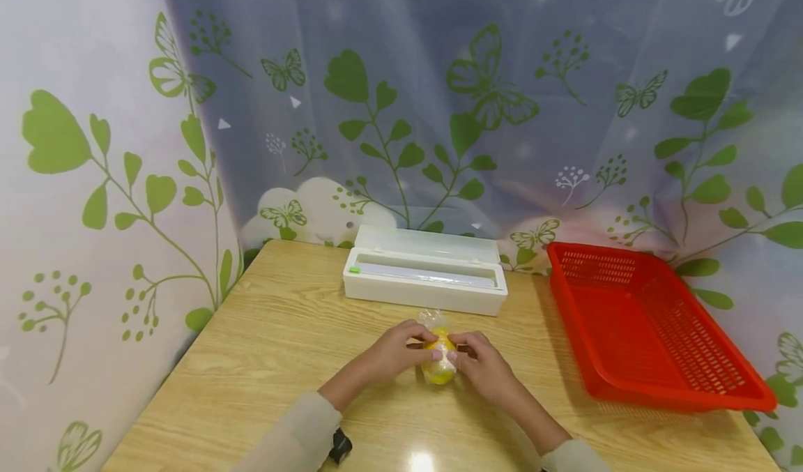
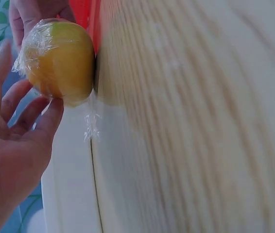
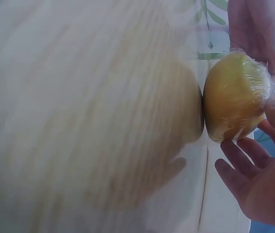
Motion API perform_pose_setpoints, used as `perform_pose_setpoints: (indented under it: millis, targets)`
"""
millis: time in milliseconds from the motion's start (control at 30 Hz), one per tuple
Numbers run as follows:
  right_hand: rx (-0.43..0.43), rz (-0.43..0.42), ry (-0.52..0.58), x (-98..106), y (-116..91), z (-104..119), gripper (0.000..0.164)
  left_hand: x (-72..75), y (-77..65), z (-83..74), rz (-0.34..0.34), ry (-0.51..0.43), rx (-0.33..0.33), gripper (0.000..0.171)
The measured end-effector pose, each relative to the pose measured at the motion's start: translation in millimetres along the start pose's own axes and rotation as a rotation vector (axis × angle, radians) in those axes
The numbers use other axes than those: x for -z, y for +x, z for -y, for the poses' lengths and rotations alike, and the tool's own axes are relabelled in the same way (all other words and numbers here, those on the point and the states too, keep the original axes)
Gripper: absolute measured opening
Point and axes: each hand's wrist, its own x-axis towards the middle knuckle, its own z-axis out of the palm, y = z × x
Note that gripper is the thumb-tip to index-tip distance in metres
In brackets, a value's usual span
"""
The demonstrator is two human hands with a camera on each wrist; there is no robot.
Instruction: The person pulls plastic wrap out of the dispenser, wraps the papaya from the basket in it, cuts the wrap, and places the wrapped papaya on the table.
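A yellow-green, rounded fruit [image 1: 440,371] rests on the table, wrapped in clear cling film [image 1: 430,316]; its exact kind is hard to tell. A loose flap of film sticks out at its far side. My left hand [image 1: 394,353] holds the fruit from the left, and my right hand [image 1: 488,369] from the right. Both thumbs lie over the near top of it, close together. In the left wrist view, fingertips touch the side of the wrapped fruit [image 2: 67,63]. The right wrist view shows fingers against the other side of the fruit [image 3: 232,97].
Behind the hands stands a long white cling-film dispenser box [image 1: 420,292], its lid [image 1: 426,243] raised, with a green slider [image 1: 354,270] at the left. A red plastic basket [image 1: 580,339] sits at the right. Patterned curtain [image 1: 401,109] hangs behind the wooden table [image 1: 263,360].
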Motion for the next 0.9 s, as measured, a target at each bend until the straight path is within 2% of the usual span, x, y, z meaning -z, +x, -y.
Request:
perform_pose_setpoints:
  millis: [167, 333, 467, 667, 900]
  targets:
    - [0.004, 0.017, -0.051, 1.7, 0.8, 3.1, 0.033, -1.6, 2.7, -2.2, -0.072, 0.052, -0.009, 0.02]
    - [0.032, 0.063, -0.048, 6.5, -0.3, 0.5, 0.04, -6.4, 4.8, -1.7, -0.121, 0.063, -0.019, 0.016]
    - [0.061, 0.083, -0.049, 8.6, 1.1, -3.5, 0.043, -8.6, 5.4, -1.3, -0.128, 0.055, -0.02, 0.014]
    - [0.07, 0.08, -0.14, 7.9, 3.4, -3.6, 0.042, -8.9, 5.9, -0.2, -0.135, 0.057, -0.015, 0.012]
    - [-0.001, 0.02, -0.173, 4.6, 4.1, 2.0, 0.033, -7.9, 4.8, -0.3, -0.137, 0.05, -0.01, 0.011]
